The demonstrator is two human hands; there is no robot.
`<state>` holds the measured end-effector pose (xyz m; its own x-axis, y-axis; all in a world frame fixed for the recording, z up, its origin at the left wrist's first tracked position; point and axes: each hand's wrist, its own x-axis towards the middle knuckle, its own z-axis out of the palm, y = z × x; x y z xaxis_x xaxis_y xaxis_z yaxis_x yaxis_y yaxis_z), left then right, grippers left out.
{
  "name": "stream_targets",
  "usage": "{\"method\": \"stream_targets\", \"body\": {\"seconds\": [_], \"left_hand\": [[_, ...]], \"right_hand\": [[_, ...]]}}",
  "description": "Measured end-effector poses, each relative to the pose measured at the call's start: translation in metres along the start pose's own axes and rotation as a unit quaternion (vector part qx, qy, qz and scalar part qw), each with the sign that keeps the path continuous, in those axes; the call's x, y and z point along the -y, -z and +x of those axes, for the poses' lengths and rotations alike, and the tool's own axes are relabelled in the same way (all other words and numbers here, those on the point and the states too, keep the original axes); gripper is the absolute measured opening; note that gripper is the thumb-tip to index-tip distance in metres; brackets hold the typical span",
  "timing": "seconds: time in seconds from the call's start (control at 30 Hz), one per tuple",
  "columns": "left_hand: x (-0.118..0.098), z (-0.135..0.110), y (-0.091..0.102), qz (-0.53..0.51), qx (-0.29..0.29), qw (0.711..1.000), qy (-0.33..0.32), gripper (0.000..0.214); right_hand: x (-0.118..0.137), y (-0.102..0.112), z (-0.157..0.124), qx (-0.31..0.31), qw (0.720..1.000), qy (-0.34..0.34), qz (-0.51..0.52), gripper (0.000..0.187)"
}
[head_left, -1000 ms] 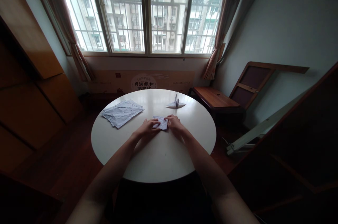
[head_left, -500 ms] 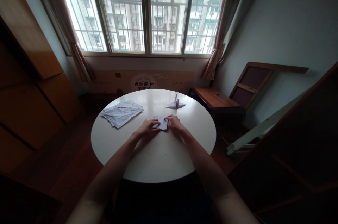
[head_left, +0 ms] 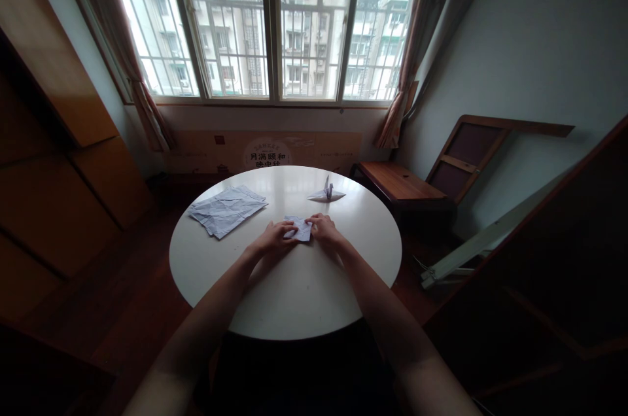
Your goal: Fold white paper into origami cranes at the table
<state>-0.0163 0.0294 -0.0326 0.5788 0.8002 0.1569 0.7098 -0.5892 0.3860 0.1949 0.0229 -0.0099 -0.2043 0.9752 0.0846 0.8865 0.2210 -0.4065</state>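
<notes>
The far side of the room was filled by a wide window [head_left: 272,30], its glass panes backed by thin metal bars bent into arches near the top. The left side was taken up by a tall cabinet [head_left: 53,63], faced in smooth orange-brown panels. The window was flanked by patterned cloth curtains [head_left: 411,56], gathered in narrow at the bottom. A rounded, white counter [head_left: 294,292] was set in the middle, its hard, smooth top dimly lit by window light. Behind it a long tan panel [head_left: 206,144], printed with dark characters, was propped against the wall, and to the right a low stand [head_left: 400,180] with a reddish wood top was placed. On the counter's left, thin pale sheets [head_left: 228,210], wrinkled and creased, were stacked with edges unaligned. Near the centre, the left hand [head_left: 276,234] and the right hand [head_left: 324,227] were brought close together, fingers bent; by each grip the paper was touched, but whether thumb and fingers were closed on it could not be told. Beyond the right hand a folded paper crane [head_left: 328,193] was stood, sharply pointed, its wings spread. Smallest was the folded paper [head_left: 302,231], squarish and faintly creased, laid between the hands and partly covered by fingers.
</notes>
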Motion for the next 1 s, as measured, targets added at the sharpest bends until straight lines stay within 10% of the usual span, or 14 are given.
{"method": "stream_targets", "body": {"seconds": [1.0], "left_hand": [[-0.0016, -0.0003, 0.0012, -0.007, -0.004, 1.0, 0.002, 0.048]], "right_hand": [[-0.0006, -0.0008, -0.0003, -0.003, 1.0, 0.006, 0.002, 0.039]]}}
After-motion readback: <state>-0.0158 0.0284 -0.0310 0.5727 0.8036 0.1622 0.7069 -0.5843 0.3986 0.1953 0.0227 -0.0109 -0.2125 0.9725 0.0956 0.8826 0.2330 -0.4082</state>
